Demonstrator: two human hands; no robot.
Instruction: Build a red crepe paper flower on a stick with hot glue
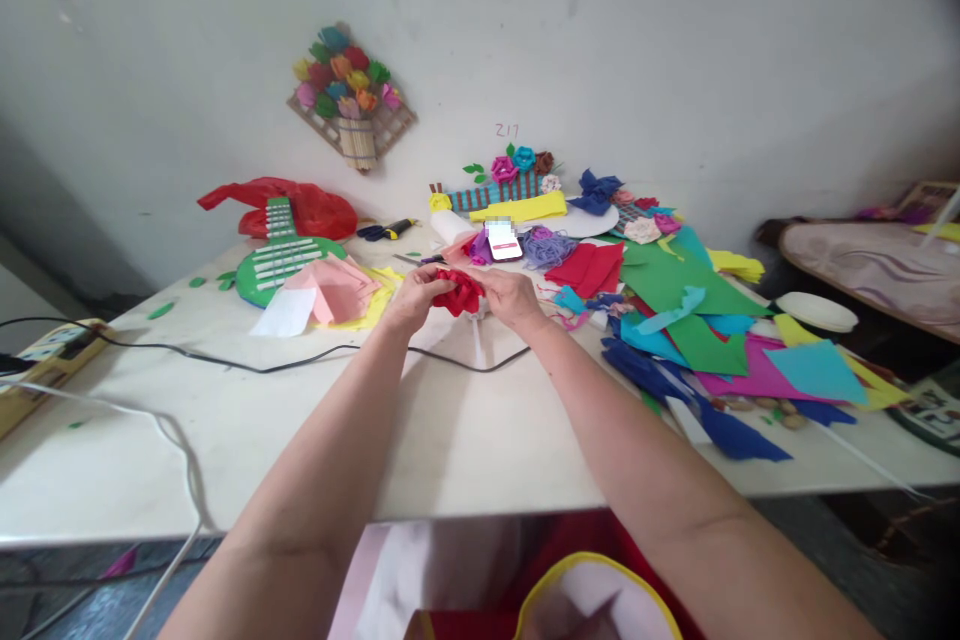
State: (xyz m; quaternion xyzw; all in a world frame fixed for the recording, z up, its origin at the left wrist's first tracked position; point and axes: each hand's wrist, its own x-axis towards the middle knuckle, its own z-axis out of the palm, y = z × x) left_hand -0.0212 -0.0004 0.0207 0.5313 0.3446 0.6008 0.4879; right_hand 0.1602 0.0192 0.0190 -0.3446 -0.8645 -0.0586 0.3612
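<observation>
A crumpled red paper flower (458,292) is held up over the table between my two hands. My left hand (415,297) pinches its left side. The fingers of my right hand (511,296) are pressed together at its right edge. A white stick (478,340) shows just below the flower. Behind my hands lie a phone (504,240) with a lit screen and a tangle of purple yarn (550,248). Sheets of red paper (589,267) lie to the right of my right hand.
A black cable (285,367) crosses the white table (480,450). On the left are a green guitar-shaped board (259,270), peach paper (337,288) and black-and-yellow pliers (386,230). Coloured sheets (739,360) pile up on the right. A flower decoration (349,95) hangs on the wall.
</observation>
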